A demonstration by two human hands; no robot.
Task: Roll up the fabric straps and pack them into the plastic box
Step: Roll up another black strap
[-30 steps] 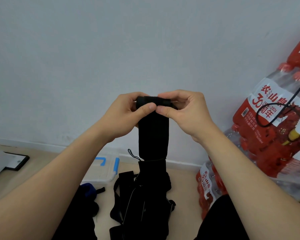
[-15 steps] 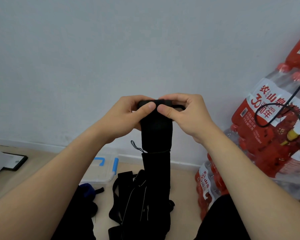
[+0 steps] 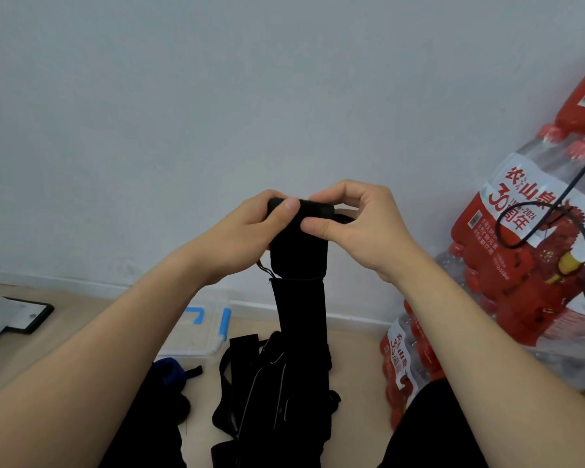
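Two hands meet on the wide black fabric strap (image 3: pixel 299 261), held up in mid-air at centre view, its top end wound into a small tight roll (image 3: pixel 314 209). Your left hand (image 3: pixel 247 234) pinches the roll from nine o'clock, thumb on the near face and fingers curled behind. Your right hand (image 3: pixel 362 228) pinches it from three o'clock the same way. The unrolled length hangs toward six o'clock into the heap of black straps (image 3: pixel 271 393) on the pale floor (image 3: pixel 81 325).

By my reading you are early in the rolling step, since most of the strap hangs loose. The next move calls for turning the roll downward with the edges square and the tail taut, so it does not cone.

The clear plastic box with blue latches (image 3: pixel 203 336) lies at seven o'clock of the roll, partly behind your left forearm. Whether it holds anything I cannot tell. A blue-and-black bundle (image 3: pixel 168 369) sits just beside it, half hidden. Shrink-wrapped packs of red-labelled water bottles (image 3: pixel 520 265) stand at three o'clock, cut off by the edge.
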